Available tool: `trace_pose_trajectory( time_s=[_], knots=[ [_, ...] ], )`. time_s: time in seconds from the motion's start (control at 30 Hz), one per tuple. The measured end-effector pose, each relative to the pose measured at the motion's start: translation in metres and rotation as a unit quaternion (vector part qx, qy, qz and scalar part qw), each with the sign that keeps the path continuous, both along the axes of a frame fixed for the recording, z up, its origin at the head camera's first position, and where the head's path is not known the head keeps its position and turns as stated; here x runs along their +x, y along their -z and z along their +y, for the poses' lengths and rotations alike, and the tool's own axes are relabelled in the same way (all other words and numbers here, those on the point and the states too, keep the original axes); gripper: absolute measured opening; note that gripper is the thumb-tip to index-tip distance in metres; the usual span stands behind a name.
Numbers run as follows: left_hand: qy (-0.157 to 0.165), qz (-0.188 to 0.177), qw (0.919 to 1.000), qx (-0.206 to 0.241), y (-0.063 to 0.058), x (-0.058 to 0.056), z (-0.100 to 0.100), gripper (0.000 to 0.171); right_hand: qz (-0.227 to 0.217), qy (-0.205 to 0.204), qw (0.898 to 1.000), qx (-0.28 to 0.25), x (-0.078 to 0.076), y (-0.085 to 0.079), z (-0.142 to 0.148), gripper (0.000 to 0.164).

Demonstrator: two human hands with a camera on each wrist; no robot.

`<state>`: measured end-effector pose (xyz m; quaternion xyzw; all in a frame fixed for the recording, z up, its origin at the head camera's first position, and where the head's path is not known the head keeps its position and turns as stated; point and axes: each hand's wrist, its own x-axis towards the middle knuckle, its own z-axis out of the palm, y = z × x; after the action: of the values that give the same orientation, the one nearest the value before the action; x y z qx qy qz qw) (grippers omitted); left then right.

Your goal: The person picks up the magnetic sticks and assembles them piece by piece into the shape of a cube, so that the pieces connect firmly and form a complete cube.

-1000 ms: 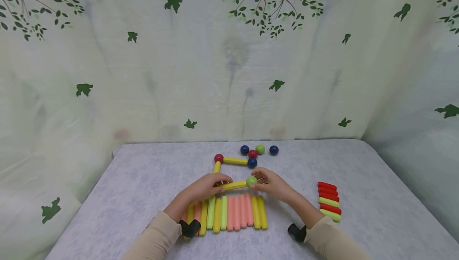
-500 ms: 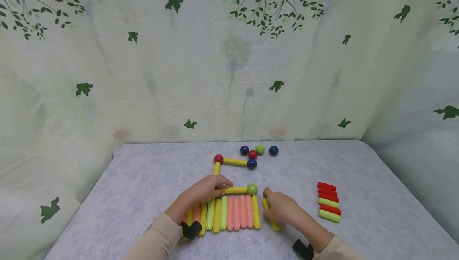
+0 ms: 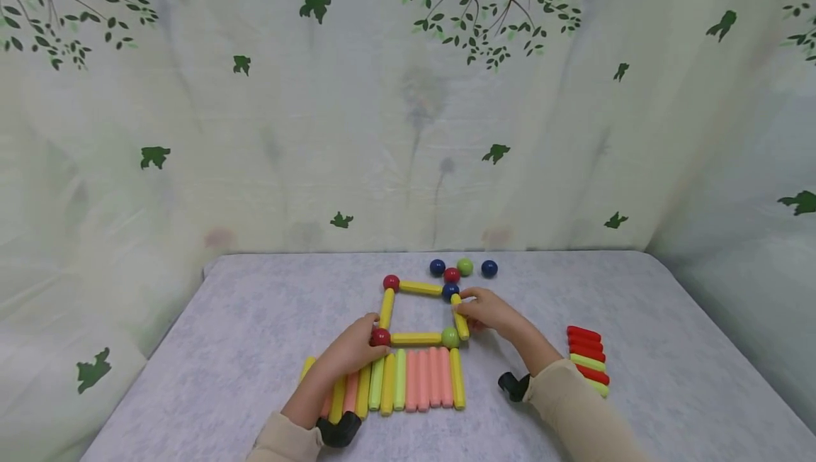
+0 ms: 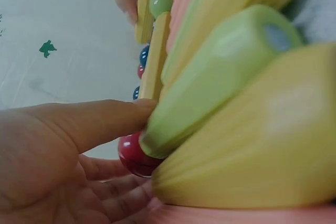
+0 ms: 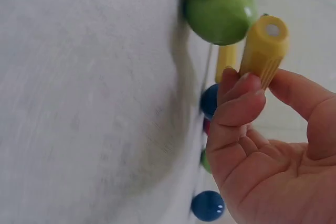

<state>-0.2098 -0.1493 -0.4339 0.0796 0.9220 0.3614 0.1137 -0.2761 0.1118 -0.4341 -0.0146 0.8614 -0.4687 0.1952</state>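
Note:
My right hand [image 3: 491, 310] pinches a yellow magnetic stick [image 3: 460, 319] between thumb and fingers. One end of this stick overlaps the blue ball [image 3: 450, 291]; its other end is just right of the green ball [image 3: 450, 337]. In the right wrist view the held stick [image 5: 266, 40] shows a silvery tip. My left hand [image 3: 352, 346] holds the near-left red ball [image 3: 380, 336], thumb on one side and fingers behind. A yellow stick [image 3: 416, 339] runs from that ball to the green one. Two more yellow sticks meet at the far-left red ball [image 3: 391, 282].
A row of yellow, green and pink sticks [image 3: 423, 379] lies in front of the shape, partly under my left hand. Several loose balls [image 3: 465, 267] sit behind it. Short red and green sticks [image 3: 586, 356] are stacked side by side at the right.
My right hand has left the green ball, taken a yellow stick from the row's right end and carried it up beside the blue ball. My left hand has shifted, uncovering the near-left red ball.

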Motion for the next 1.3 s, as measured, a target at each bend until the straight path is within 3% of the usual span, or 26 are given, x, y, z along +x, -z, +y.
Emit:
trace_pose_trajectory(
  time_s=[0.23, 0.5, 0.7, 0.97, 1.17, 1.3],
  knots=[
    [0.010, 0.001, 0.9995, 0.030, 0.006, 0.003, 0.000, 0.062, -0.006, 0.035, 0.999, -0.016, -0.012, 0.008, -0.009, 0.049],
    [0.018, 0.001, 0.9988, 0.045, 0.009, 0.004, 0.002, 0.061, 0.014, 0.060, 0.998, -0.021, -0.009, 0.013, -0.015, 0.046],
    [-0.002, -0.014, 0.9978, 0.065, 0.010, 0.008, 0.004, 0.063, 0.046, 0.037, 0.998, -0.019, -0.003, 0.013, -0.014, 0.041],
    [0.027, -0.024, 0.9939, 0.104, 0.013, 0.013, 0.012, 0.065, 0.040, 0.018, 0.999, 0.000, -0.001, 0.014, 0.002, 0.037],
    [0.029, -0.039, 0.9940, 0.098, 0.014, 0.012, 0.022, 0.067, 0.038, 0.026, 0.999, 0.006, 0.000, 0.015, 0.012, 0.038],
    [0.029, -0.031, 0.9954, 0.085, 0.009, 0.013, 0.020, 0.069, 0.070, 0.022, 0.997, 0.024, 0.008, 0.008, 0.022, 0.041]
  ],
)
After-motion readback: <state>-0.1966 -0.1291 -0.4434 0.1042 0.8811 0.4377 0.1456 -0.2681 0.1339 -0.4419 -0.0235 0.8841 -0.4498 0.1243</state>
